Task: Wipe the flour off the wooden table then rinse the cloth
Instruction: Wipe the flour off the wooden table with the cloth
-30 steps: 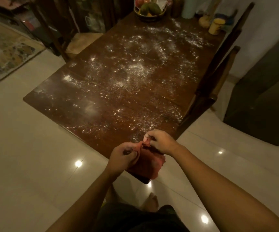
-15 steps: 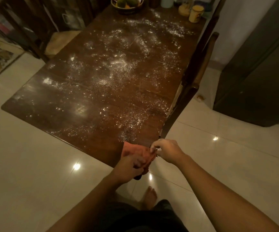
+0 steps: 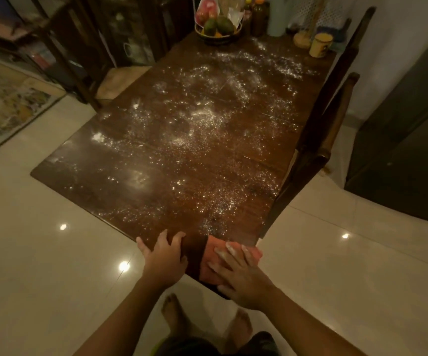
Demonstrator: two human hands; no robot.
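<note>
Head view: folded orange-red cloth (image 3: 211,253), flat on the near right corner of the dark rectangular wooden table (image 3: 79,176). Its long axis is hidden under the straight-fingered right hand (image 3: 238,273) pressing it. Left hand (image 3: 164,255) rests beside, fingers loose, grasping nothing. Scattered white flour (image 3: 202,114). Far-end woven bowl (image 3: 218,38): green and red fruit (image 3: 224,24).

Table (image 3: 156,181): dark wood, polished to a gloss, with fine scratches showing toward three o'clock. Flour (image 3: 204,114): dry white powder, matt, lying in grainy patches over the top. Cloth (image 3: 214,254) at the six o'clock edge: soft reddish fabric, matt. Floor (image 3: 41,278): pale tiles, smooth, highly glossy, mirroring lights. Chair (image 3: 313,160) at three o'clock: dark wood, low sheen. Rug (image 3: 5,106) at nine o'clock: woven, dull.
</note>
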